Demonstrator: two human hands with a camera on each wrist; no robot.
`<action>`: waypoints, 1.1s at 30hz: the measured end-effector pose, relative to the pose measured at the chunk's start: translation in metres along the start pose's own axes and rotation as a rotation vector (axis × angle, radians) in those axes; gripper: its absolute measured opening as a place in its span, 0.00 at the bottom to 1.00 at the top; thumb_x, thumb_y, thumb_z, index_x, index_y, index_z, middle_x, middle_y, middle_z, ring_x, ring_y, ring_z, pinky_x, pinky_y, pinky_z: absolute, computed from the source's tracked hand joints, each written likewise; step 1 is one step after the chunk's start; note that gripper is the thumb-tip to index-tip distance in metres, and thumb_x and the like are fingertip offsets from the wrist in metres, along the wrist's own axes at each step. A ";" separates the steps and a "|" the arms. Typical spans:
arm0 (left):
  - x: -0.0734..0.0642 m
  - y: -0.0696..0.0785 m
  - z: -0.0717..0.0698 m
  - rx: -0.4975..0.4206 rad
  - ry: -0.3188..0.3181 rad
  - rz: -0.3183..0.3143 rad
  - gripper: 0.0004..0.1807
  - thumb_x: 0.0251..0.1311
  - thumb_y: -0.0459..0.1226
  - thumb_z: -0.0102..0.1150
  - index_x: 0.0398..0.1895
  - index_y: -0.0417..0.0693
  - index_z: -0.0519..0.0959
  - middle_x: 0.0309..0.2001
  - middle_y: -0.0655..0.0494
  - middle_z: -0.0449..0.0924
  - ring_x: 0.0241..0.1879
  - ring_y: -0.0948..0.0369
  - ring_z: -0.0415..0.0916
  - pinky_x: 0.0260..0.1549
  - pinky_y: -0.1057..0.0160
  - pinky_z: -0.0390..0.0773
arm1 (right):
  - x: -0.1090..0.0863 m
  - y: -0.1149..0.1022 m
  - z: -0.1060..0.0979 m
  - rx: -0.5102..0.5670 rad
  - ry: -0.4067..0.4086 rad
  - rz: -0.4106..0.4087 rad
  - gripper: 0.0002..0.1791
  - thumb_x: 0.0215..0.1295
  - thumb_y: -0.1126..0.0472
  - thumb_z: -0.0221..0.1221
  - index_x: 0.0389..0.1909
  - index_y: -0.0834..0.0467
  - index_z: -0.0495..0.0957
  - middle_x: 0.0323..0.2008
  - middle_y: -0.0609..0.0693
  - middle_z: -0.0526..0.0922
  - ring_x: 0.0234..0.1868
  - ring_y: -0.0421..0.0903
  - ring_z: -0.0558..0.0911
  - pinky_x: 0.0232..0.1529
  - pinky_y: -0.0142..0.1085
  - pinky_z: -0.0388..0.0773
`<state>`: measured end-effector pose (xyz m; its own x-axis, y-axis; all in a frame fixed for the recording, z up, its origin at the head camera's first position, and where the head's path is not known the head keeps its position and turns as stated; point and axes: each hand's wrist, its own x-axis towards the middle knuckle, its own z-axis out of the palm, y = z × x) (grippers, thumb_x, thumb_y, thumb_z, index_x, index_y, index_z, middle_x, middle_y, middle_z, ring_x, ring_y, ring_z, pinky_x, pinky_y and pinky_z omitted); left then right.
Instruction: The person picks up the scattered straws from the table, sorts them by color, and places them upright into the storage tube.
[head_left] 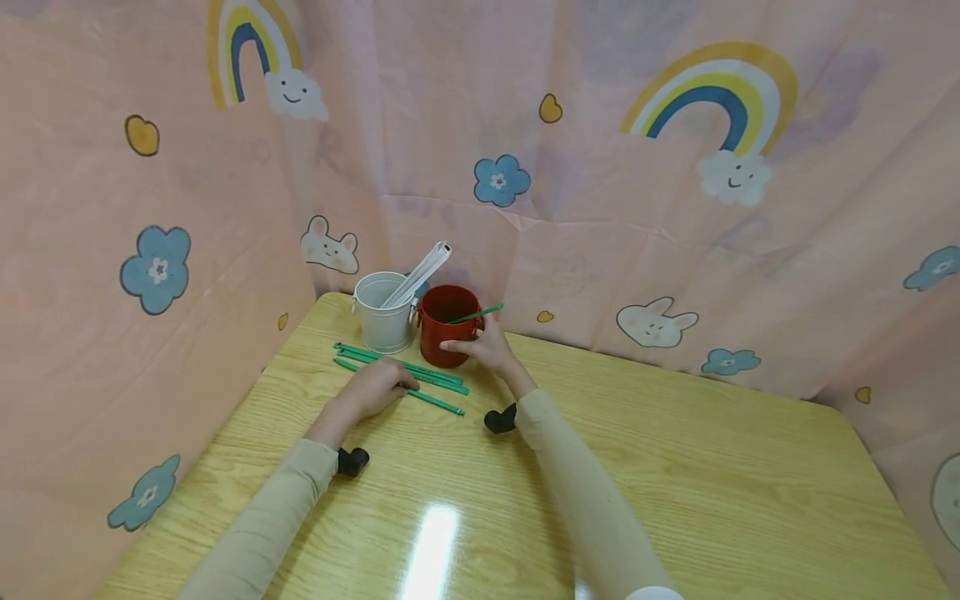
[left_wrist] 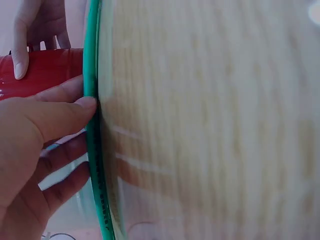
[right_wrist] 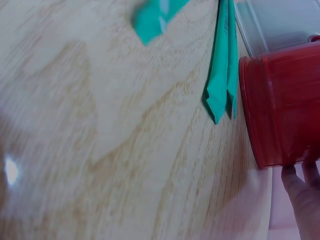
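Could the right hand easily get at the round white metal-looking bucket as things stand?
Probably not easily: the right hand grips the round red metal-looking bucket, which stands between that hand and the white bucket.

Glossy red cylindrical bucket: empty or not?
Not empty: in the head view, a thin green stick slants out of the red bucket past its rim. Anything deeper: cannot tell.

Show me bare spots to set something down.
The widest is table right of the right sleeve, up to the patterned cloth; a smaller one between right sleeve and left sleeve. The far left corner is crowded: white bucket, red bucket, green sticks, left hand, right hand.
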<state>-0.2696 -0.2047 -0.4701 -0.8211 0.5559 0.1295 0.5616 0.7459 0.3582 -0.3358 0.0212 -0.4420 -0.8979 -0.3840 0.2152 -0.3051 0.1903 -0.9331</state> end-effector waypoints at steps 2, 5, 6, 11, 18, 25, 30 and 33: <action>-0.001 0.001 0.001 0.040 0.009 0.015 0.11 0.59 0.28 0.59 0.40 0.48 0.86 0.41 0.53 0.84 0.47 0.52 0.80 0.49 0.54 0.79 | 0.001 0.003 0.000 -0.001 0.004 -0.013 0.41 0.51 0.70 0.69 0.66 0.65 0.61 0.62 0.62 0.70 0.61 0.56 0.69 0.61 0.52 0.71; -0.002 0.003 0.001 0.069 0.011 0.006 0.10 0.60 0.29 0.58 0.40 0.49 0.86 0.41 0.53 0.83 0.47 0.53 0.79 0.49 0.53 0.79 | 0.005 0.015 0.001 -0.009 0.021 -0.022 0.41 0.50 0.69 0.70 0.66 0.63 0.62 0.61 0.60 0.71 0.60 0.54 0.70 0.60 0.50 0.72; -0.003 0.003 0.001 0.074 0.010 0.002 0.10 0.61 0.29 0.58 0.40 0.49 0.86 0.41 0.53 0.83 0.48 0.53 0.78 0.49 0.53 0.79 | 0.007 0.019 0.002 -0.016 0.027 -0.022 0.41 0.50 0.69 0.70 0.66 0.62 0.63 0.61 0.60 0.72 0.59 0.53 0.70 0.59 0.50 0.72; -0.005 0.003 0.002 0.106 0.037 -0.015 0.11 0.63 0.30 0.57 0.43 0.49 0.85 0.42 0.54 0.81 0.47 0.54 0.78 0.46 0.54 0.80 | 0.011 0.035 0.003 -0.036 0.041 0.002 0.41 0.50 0.66 0.71 0.66 0.57 0.63 0.61 0.55 0.72 0.60 0.50 0.70 0.60 0.48 0.73; -0.007 0.005 -0.002 0.157 0.160 0.024 0.11 0.63 0.30 0.57 0.46 0.47 0.84 0.38 0.54 0.77 0.42 0.56 0.76 0.38 0.58 0.80 | 0.012 0.034 0.002 -0.023 0.040 -0.004 0.42 0.50 0.67 0.71 0.66 0.57 0.62 0.62 0.55 0.72 0.61 0.51 0.69 0.61 0.50 0.72; -0.013 0.011 -0.019 0.138 0.173 0.009 0.12 0.64 0.27 0.54 0.47 0.43 0.82 0.42 0.52 0.76 0.46 0.55 0.76 0.44 0.57 0.81 | 0.012 0.032 0.001 0.032 0.015 -0.006 0.42 0.49 0.69 0.71 0.66 0.62 0.62 0.61 0.61 0.71 0.61 0.56 0.69 0.60 0.53 0.72; -0.015 0.014 -0.032 0.113 0.222 -0.002 0.12 0.64 0.26 0.53 0.49 0.41 0.79 0.42 0.51 0.76 0.46 0.55 0.75 0.44 0.58 0.80 | 0.012 0.032 0.001 0.020 0.019 0.002 0.41 0.49 0.69 0.71 0.65 0.61 0.63 0.60 0.59 0.72 0.59 0.53 0.71 0.57 0.46 0.74; -0.016 0.016 -0.039 0.068 0.270 -0.016 0.12 0.64 0.26 0.53 0.50 0.39 0.77 0.43 0.49 0.76 0.44 0.54 0.76 0.42 0.57 0.80 | 0.011 0.032 0.001 0.010 0.025 0.011 0.40 0.50 0.68 0.70 0.65 0.58 0.63 0.60 0.56 0.72 0.59 0.51 0.71 0.57 0.46 0.75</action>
<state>-0.2514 -0.2165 -0.4303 -0.8226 0.4327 0.3689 0.5461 0.7819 0.3007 -0.3557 0.0219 -0.4702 -0.9089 -0.3589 0.2123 -0.2924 0.1853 -0.9382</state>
